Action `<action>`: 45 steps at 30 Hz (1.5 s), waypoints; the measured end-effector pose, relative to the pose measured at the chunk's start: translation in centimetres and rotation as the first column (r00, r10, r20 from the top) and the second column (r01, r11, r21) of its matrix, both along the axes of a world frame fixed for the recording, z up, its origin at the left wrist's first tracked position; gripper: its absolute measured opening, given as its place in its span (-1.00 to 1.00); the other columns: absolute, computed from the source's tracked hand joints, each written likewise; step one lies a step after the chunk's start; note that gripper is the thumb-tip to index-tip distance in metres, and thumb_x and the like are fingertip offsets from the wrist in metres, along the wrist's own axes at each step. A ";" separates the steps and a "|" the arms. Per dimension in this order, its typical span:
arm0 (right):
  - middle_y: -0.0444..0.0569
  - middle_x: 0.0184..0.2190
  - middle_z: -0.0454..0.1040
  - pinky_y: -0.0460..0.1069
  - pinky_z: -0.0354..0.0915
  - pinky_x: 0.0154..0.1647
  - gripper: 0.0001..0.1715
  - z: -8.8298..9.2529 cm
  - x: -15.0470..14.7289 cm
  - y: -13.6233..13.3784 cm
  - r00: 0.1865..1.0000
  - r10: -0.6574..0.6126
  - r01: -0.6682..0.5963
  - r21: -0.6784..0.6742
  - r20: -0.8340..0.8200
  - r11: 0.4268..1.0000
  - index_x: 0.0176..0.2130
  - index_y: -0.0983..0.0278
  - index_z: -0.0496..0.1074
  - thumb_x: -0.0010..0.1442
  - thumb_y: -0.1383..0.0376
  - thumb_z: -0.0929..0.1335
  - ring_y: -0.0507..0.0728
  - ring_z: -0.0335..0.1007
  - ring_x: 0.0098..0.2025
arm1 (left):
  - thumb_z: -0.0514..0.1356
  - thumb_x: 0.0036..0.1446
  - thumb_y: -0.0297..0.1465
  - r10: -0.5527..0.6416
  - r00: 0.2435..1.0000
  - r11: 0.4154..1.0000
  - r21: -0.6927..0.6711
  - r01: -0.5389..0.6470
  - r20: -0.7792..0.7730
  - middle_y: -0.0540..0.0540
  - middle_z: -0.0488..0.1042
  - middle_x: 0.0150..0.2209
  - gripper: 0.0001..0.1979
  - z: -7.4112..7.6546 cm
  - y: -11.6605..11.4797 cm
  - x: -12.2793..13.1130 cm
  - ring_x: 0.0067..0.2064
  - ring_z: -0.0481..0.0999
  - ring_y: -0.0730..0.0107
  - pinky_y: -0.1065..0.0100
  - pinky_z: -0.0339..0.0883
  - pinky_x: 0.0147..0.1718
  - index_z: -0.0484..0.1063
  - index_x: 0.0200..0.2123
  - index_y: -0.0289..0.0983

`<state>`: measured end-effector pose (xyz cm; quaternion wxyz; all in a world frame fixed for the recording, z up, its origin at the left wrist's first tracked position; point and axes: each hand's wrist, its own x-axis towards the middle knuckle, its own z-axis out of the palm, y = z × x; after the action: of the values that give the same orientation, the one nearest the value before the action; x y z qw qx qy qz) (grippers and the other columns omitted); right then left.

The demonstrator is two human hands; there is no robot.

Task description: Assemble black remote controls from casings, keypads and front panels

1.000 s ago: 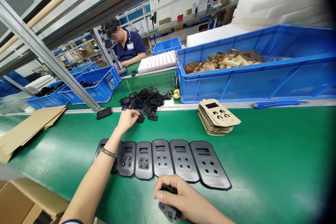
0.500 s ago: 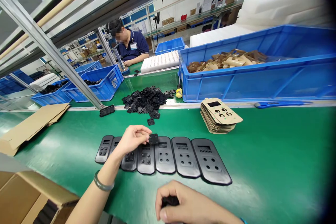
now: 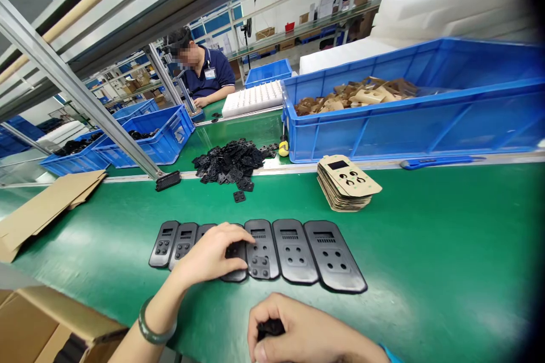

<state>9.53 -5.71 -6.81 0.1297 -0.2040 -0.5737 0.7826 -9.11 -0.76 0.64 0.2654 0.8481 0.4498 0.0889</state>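
Observation:
Several black panels lie side by side on the green table, among them the rightmost panel [image 3: 336,258]. My left hand [image 3: 215,252] is over the middle of the row, thumb and fingers apart. Beside its fingertips, a black four-button pad [image 3: 260,266] rests on the lower part of a panel, below that panel's holes. The two leftmost panels show buttons in their holes; the two rightmost show open holes. My right hand [image 3: 281,332], near the front edge, is curled around black pieces [image 3: 271,328]. Beyond the row is a pile of black pads [image 3: 230,161].
A stack of brown cards [image 3: 347,181] stands behind the row. Farther back are a large blue bin [image 3: 404,130], a blue knife [image 3: 438,163] and a yellow screwdriver [image 3: 283,147]. A cardboard box [image 3: 63,317] is at front left. A person sits across.
My left hand has come down and nearer, and the pad it held now lies on a panel, its fingers apart. My right hand still holds the black pieces. The view has shifted slightly.

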 end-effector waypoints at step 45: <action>-0.18 -0.57 0.37 -0.18 0.14 -0.51 -0.78 -0.5 -0.2 0.0 1.000 0.007 -0.007 0.024 -0.027 1.000 -0.40 0.36 0.54 -0.08 0.26 0.43 -0.06 0.19 -0.52 | 0.13 0.10 -0.48 0.368 0.923 0.916 0.128 -0.380 0.109 -0.14 0.58 -0.34 -0.79 -3.2 10.8 0.5 -0.26 0.57 0.24 0.23 0.40 -0.16 0.50 -0.20 -0.30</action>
<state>9.37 -5.69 -7.31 0.1372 -0.1897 -0.5820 0.7788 -8.57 10.04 -2.57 0.1990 0.7592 0.5845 0.2059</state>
